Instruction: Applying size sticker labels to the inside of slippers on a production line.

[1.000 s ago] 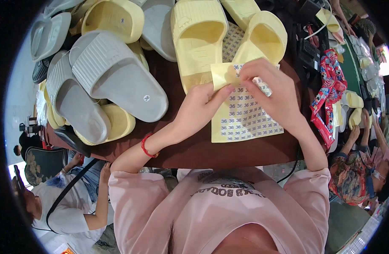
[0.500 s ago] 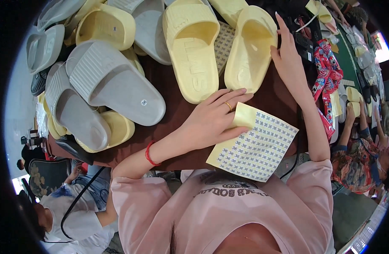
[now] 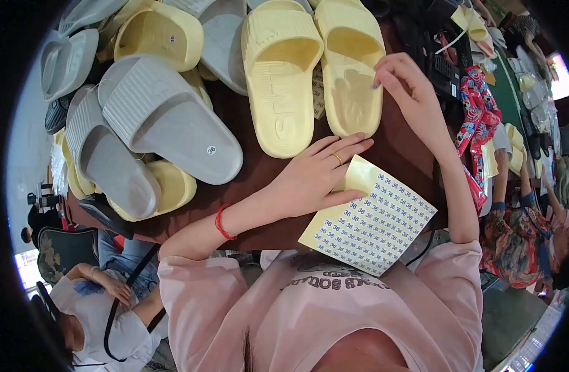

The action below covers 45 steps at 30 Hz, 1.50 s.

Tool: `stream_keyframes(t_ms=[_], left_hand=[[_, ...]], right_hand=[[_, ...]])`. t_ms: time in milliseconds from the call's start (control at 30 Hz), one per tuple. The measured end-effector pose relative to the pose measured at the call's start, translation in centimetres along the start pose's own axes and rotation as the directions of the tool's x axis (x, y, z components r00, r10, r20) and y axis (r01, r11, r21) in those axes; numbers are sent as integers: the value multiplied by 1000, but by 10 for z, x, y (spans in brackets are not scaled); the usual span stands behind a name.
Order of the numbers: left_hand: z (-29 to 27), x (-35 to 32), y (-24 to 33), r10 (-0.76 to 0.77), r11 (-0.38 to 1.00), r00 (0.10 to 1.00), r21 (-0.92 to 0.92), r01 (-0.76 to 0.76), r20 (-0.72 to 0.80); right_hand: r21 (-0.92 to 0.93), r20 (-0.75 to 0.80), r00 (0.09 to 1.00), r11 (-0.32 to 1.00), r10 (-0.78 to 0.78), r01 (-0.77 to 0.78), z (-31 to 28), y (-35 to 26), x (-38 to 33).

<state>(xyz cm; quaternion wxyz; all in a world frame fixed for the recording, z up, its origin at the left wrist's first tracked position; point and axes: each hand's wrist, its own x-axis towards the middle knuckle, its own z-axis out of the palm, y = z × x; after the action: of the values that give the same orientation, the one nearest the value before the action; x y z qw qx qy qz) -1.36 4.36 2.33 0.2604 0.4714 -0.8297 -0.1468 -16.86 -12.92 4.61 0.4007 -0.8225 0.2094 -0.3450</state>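
Sticker sheet pinned flat, fingertips on a yellow slipper

The yellow sticker sheet [image 3: 371, 217] lies at the near edge of the brown table [image 3: 259, 180], its lower corner overhanging; the left hand [image 3: 312, 180] presses it with fingers spread flat. The right hand [image 3: 408, 87], fingers bunched, touches the yellow slipper [image 3: 349, 68]; anything pinched there is too small to see. Grey slippers [image 3: 160, 118] pile left, partly cut off. Seated people crowd both sides.

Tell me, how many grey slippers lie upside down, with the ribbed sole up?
2. One grey slipper lies left of the yellow pair, and a second grey slipper lies partly under it, further left. The pile may hide more.
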Motion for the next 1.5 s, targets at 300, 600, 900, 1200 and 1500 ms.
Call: stream_keyframes(t_ms=[300, 600, 900, 1200, 1500], left_hand=[[2, 0, 0, -39, 998, 999, -55, 40, 5], [3, -2, 0, -57, 996, 998, -70, 58, 24], [3, -2, -1, -56, 997, 998, -45, 57, 32], [4, -1, -1, -58, 997, 998, -45, 59, 29], [5, -2, -1, -55, 997, 998, -50, 56, 20]], right_hand=[[-250, 136, 991, 967, -7, 41, 7, 6, -4], [-372, 157, 987, 925, -26, 83, 10, 5, -7], [-588, 195, 966, 767, -171, 255, 17, -7, -15], [-649, 152, 982, 738, -112, 184, 27, -8, -21], [-447, 148, 989, 892, -4, 70, 21, -4, -17]])
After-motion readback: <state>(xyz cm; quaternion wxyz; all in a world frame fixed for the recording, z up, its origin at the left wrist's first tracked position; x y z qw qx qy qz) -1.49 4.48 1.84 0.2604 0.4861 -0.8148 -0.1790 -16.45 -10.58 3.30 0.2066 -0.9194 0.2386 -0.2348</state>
